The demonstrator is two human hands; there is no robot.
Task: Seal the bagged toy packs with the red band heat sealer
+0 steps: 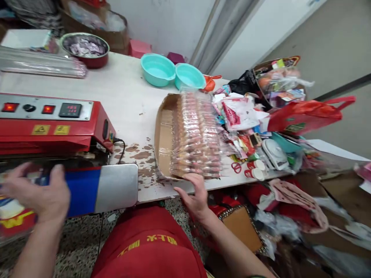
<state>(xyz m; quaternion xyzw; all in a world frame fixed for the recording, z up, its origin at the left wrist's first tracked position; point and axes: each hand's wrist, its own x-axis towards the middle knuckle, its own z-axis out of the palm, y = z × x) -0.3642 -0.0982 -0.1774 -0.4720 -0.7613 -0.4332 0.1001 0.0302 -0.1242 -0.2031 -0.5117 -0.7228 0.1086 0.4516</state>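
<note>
My left hand (40,193), blurred by motion, is over the blue and metal belt bed (84,189) of a red sealing machine (98,127). Its thumb and fingers are spread, and I make out nothing held in them. A printed red, yellow and blue package (17,222) lies partly hidden beneath it. My right hand (197,199) is at the near edge of a shallow cardboard box (165,135). One finger touches that edge; the thumb stands apart. Several clear-wrapped packs of slim tan and pink sticks (197,135) fill the box's right part.
Two turquoise basins (158,69) and a red metal bowl (92,60) of small packets stand at the back. Clear plastic film (43,63) lies at left. Right of the box are scissors (236,166), paper cups (255,173), mixed wrappers and a red bag (307,116).
</note>
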